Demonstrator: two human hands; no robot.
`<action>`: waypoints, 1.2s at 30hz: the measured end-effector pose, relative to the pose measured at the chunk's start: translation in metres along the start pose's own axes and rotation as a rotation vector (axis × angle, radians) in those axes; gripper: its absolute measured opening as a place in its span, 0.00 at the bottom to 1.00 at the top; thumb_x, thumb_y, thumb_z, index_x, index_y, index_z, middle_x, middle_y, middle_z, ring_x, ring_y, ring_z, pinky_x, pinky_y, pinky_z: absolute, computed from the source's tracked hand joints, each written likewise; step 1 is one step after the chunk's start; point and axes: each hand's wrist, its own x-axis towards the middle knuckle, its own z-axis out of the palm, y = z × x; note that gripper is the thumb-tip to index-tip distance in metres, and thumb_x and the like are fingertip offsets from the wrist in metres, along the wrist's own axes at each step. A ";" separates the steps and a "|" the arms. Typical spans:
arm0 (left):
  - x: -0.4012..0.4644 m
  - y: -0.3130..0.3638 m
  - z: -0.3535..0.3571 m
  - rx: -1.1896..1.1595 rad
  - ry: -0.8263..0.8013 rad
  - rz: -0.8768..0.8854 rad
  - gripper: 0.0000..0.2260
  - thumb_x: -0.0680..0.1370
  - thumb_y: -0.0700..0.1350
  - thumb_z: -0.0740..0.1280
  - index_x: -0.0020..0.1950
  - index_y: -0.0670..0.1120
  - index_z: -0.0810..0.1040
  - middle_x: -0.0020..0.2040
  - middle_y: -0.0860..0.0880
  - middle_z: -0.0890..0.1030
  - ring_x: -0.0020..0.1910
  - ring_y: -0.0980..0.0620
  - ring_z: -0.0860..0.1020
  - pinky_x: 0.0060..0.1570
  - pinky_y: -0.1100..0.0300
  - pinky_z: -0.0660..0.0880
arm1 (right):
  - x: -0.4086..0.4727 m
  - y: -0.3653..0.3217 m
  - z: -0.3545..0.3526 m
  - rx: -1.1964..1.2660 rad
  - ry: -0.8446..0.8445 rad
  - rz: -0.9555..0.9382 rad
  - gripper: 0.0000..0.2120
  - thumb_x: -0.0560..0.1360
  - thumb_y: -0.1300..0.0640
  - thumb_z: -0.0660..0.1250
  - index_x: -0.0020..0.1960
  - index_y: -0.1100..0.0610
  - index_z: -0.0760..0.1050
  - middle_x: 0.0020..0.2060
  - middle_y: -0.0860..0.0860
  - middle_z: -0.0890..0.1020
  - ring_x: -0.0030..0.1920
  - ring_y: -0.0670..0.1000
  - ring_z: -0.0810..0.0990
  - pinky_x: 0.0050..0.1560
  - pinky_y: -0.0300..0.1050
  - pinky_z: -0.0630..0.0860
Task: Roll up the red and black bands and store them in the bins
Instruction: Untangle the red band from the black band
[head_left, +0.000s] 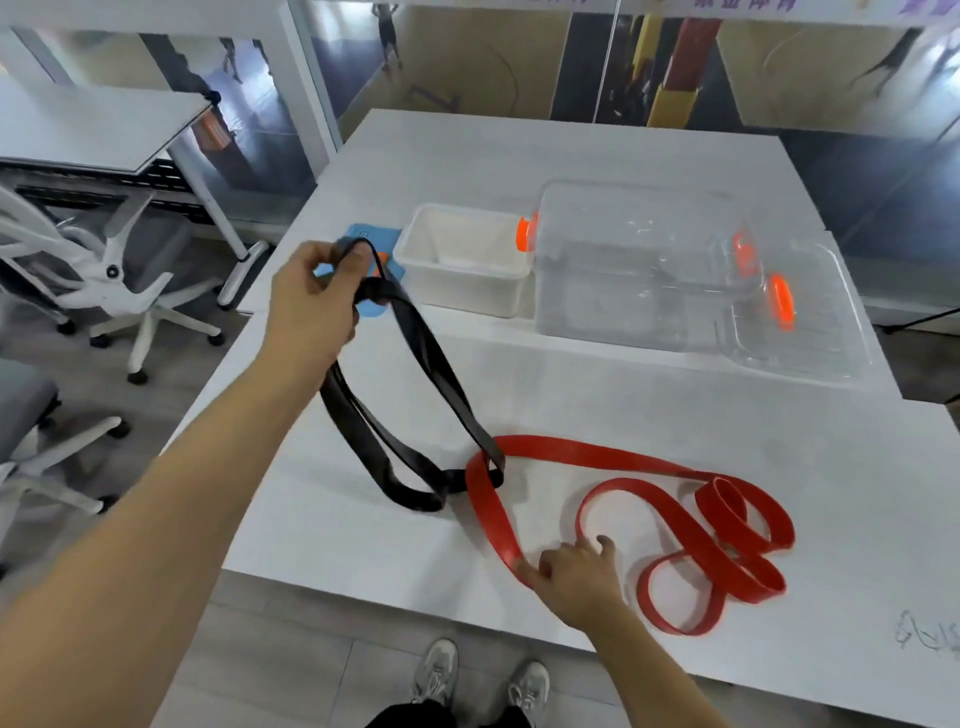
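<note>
Left hand (311, 306): raised above the counter's left part, fingers closed around the top end of the black band (415, 364).
Right hand (576, 577): low at the counter's near edge, fingers pressing or pinching a bend of the red band (623, 454); which of the two, I cannot tell.
Black band: hangs from the left hand in long loops; its lower end lies on the counter and passes through a loop of the red band, so the two touch there.
Red band: lies loose in several curls on the near right part of the counter, unrolled.
Bins: a white bin (462, 260), open and with nothing visible in it, stands at the far middle; a clear bin (644, 270) with orange latches stands just beside it on the right; a clear lid (810, 322) with an orange latch rests against that bin's right side.
Blue card (371, 244): lies flat left of the white bin, partly hidden by the left hand.
Counter (623, 395): white, smooth, made of joined panels; faint scribbles at the near right corner.
Room: grey floor, white office chairs (119, 280) on the left, another white table (93, 124) behind them, glass wall at the back.
Shoes (483, 675): grey, at the near edge.
</note>
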 end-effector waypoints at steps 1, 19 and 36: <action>0.005 0.005 -0.003 0.049 0.020 0.048 0.08 0.81 0.51 0.66 0.45 0.50 0.72 0.34 0.48 0.81 0.20 0.57 0.66 0.23 0.62 0.63 | -0.004 0.008 0.000 -0.025 -0.001 -0.004 0.34 0.77 0.26 0.43 0.44 0.49 0.78 0.52 0.48 0.84 0.64 0.55 0.76 0.74 0.64 0.54; 0.022 0.036 -0.015 0.184 0.176 0.229 0.13 0.81 0.54 0.65 0.53 0.45 0.69 0.47 0.50 0.86 0.22 0.50 0.76 0.20 0.61 0.72 | -0.033 0.086 -0.041 0.034 0.075 0.731 0.10 0.78 0.51 0.63 0.58 0.48 0.80 0.53 0.50 0.84 0.61 0.55 0.80 0.72 0.63 0.66; -0.025 -0.163 -0.010 1.133 -0.474 -0.390 0.11 0.76 0.54 0.66 0.42 0.47 0.77 0.41 0.47 0.80 0.49 0.42 0.80 0.42 0.57 0.73 | 0.021 0.013 -0.037 0.323 0.080 0.209 0.28 0.78 0.35 0.62 0.73 0.48 0.69 0.68 0.50 0.75 0.69 0.56 0.73 0.69 0.56 0.66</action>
